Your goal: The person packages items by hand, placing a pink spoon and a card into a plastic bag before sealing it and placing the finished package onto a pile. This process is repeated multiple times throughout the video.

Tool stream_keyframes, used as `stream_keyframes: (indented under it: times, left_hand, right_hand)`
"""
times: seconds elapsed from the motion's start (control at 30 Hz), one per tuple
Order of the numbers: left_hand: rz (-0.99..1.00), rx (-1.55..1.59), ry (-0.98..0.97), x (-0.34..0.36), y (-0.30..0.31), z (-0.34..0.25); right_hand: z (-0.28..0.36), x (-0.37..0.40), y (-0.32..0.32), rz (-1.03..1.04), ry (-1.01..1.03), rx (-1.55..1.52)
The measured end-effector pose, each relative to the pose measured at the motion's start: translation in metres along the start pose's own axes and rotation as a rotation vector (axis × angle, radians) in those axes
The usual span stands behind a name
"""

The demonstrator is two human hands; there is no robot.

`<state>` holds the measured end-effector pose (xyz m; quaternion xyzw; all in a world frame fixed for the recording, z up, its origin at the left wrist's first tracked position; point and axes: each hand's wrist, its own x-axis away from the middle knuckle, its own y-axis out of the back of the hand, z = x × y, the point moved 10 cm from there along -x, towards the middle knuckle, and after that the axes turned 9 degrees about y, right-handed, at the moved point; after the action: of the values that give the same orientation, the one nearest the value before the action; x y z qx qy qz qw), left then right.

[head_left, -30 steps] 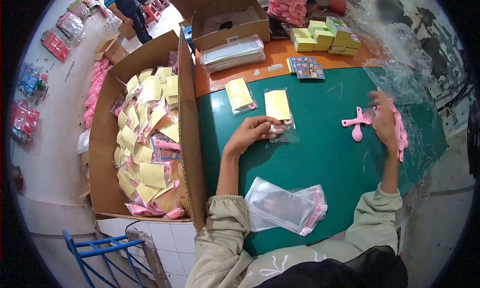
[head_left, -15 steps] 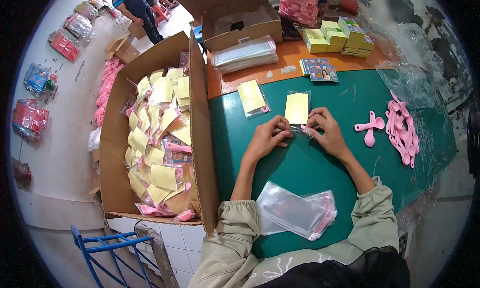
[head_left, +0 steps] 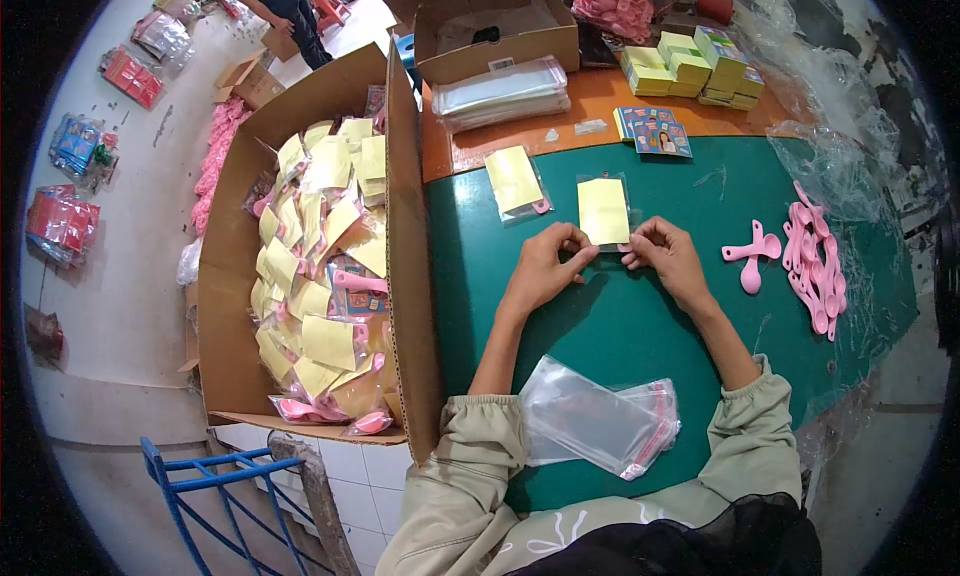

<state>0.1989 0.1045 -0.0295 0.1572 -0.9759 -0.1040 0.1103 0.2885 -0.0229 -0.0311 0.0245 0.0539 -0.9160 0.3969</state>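
Observation:
A clear bag with a yellow card (head_left: 603, 212) inside lies on the green mat, its near edge pinched at both corners. My left hand (head_left: 547, 266) closes thumb and finger on its left corner. At the right corner, beside a bit of pink, my right hand (head_left: 668, 263) pinches too. Another packed bag with a yellow card (head_left: 514, 180) lies to the upper left. Empty clear bags (head_left: 598, 416) are spread near my body. Pink spoons (head_left: 815, 266) lie heaped on the right, beside a few loose pink spoons (head_left: 751, 255).
A deep cardboard box (head_left: 415, 276) full of packed bags stands on the left. Behind the mat are stacked clear sleeves (head_left: 502, 96), yellow-edged card stacks (head_left: 690, 68), blue cards (head_left: 655, 133) and an open carton (head_left: 497, 51). A person (head_left: 284, 16) stands far back; crumpled plastic lies right.
The near edge of the bag now lies flatter, with less crumpled plastic between my fingers. The whole view has shifted slightly.

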Motion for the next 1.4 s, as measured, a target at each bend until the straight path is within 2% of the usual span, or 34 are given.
stream_keyframes:
  times: [0.1, 0.3, 0.4, 0.6, 0.63, 0.73, 0.8, 0.87, 0.9, 0.97, 1.0, 1.07, 1.13, 1.23, 1.33, 1.4]
  left_hand:
    - [-0.034, 0.060, 0.095, -0.003, 0.002, 0.009]
    - [-0.121, 0.142, 0.058, -0.001, 0.009, 0.004]
    - [-0.057, 0.128, 0.053, -0.002, 0.003, 0.005]
    - [-0.054, 0.069, 0.088, -0.004, 0.004, 0.011]
    - [-0.093, 0.071, 0.075, -0.004, 0.010, 0.008]
    - [-0.252, 0.088, -0.015, 0.006, 0.046, -0.014]
    - [-0.515, -0.209, -0.130, 0.018, 0.081, -0.028]
    - [-0.772, -0.537, -0.268, 0.042, 0.090, -0.060]
    - [-0.898, -0.702, -0.336, 0.056, 0.088, -0.078]
    - [-0.380, -0.618, -0.317, 0.040, 0.050, -0.078]
    - [-0.124, -0.566, -0.305, 0.041, 0.025, -0.077]
    - [0.329, -0.663, -0.364, 0.070, -0.046, -0.080]
    - [0.540, -0.720, -0.293, 0.108, -0.095, -0.069]
    - [0.366, -0.758, -0.314, 0.133, -0.112, -0.054]
    - [0.499, -0.715, -0.204, 0.132, -0.114, -0.039]
    - [0.455, -0.691, -0.228, 0.128, -0.105, -0.047]
  right_hand:
    - [-0.004, -0.001, 0.003, -0.044, 0.005, 0.060]
    - [-0.005, 0.000, 0.005, -0.083, 0.056, 0.102]
    - [0.000, 0.000, 0.003, -0.074, 0.074, 0.092]
    - [0.002, 0.000, -0.001, -0.022, 0.033, 0.193]
    - [0.002, 0.000, 0.001, -0.005, 0.019, 0.220]
    - [0.054, -0.011, 0.024, 0.220, 0.195, 0.713]
    - [0.088, -0.001, 0.049, 0.348, 0.539, 1.039]
    - [0.084, 0.016, 0.084, 0.385, 0.432, 1.359]
    - [0.073, 0.013, 0.102, 0.344, 0.311, 1.352]
    - [0.048, 0.008, 0.129, 0.259, 0.067, 1.325]
    - [0.045, 0.007, 0.132, 0.258, 0.033, 1.281]
    - [0.047, 0.002, 0.130, 0.254, -0.027, 1.201]
    - [0.056, 0.002, 0.128, 0.235, 0.042, 1.228]
    - [0.058, 0.005, 0.126, 0.270, 0.121, 1.284]
    - [0.069, 0.004, 0.122, 0.234, 0.208, 1.324]
    - [0.081, 0.001, 0.121, 0.180, 0.208, 1.269]
